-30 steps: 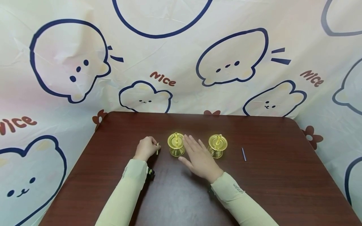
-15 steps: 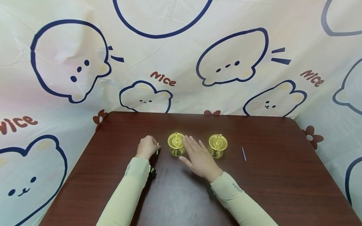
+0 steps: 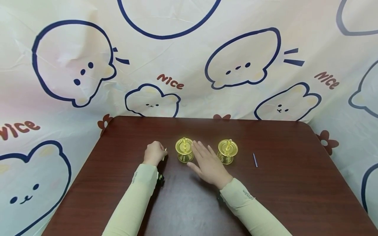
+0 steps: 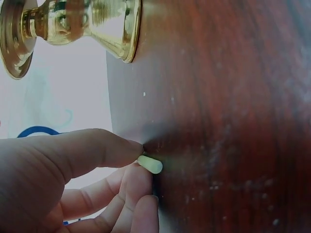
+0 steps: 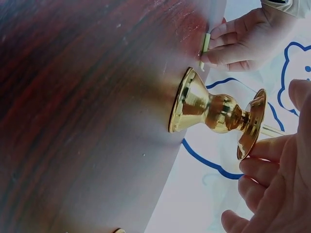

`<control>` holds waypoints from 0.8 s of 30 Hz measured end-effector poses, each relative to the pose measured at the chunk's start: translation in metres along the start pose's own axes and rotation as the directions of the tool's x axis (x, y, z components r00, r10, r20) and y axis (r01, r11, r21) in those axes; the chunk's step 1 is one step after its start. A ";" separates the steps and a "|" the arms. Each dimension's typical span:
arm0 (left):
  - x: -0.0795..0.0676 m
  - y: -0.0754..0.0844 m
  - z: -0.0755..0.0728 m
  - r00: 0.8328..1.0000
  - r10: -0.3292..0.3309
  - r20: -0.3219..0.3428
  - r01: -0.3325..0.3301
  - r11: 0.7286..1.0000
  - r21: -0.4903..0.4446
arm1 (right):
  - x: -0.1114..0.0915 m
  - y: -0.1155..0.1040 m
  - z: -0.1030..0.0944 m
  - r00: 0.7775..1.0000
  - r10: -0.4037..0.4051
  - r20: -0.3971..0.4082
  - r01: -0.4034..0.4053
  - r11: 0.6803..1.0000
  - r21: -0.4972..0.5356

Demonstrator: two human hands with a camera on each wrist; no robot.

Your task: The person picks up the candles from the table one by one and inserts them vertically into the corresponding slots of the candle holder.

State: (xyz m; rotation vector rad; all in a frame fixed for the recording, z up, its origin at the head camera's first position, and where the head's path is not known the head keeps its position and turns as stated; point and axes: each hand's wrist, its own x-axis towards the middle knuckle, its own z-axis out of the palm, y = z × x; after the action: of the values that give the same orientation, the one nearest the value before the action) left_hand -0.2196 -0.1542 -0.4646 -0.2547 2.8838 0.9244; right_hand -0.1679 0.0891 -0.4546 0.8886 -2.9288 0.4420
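My left hand (image 3: 154, 154) pinches a thin pale yellow-green candle (image 4: 151, 165) between thumb and fingers, low over the table. A short wick shows at the candle's far end in the right wrist view. Just to the right stands a shiny gold candle holder (image 3: 184, 158) with a wide dish on a flared foot, upright. My right hand (image 3: 211, 168) is held with its fingers straight, fingertips right at the rim of that holder's dish. Behind it, partly covered by the hand, a second matching holder (image 3: 228, 148) stands upright.
A thin purple-blue stick (image 3: 255, 160), similar in size to the candle, lies on the dark brown table (image 3: 280, 196) at the right. A cloth backdrop (image 3: 192, 59) with cartoon outlines hangs behind the table's far edge.
My left hand has shifted very slightly to the right, and the candle in it leans a little more. The right hand and both holders stay in place.
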 end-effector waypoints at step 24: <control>0.001 -0.011 -0.003 1.000 0.011 0.015 -0.010 0.996 -0.088 | 0.000 0.000 0.000 1.000 -0.013 -0.011 0.013 1.000 0.000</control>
State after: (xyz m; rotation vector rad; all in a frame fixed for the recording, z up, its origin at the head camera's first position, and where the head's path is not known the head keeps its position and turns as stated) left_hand -0.2181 -0.1654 -0.4685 -0.2387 2.8364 1.0521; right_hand -0.1679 0.0892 -0.4542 0.9022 -2.9110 0.4454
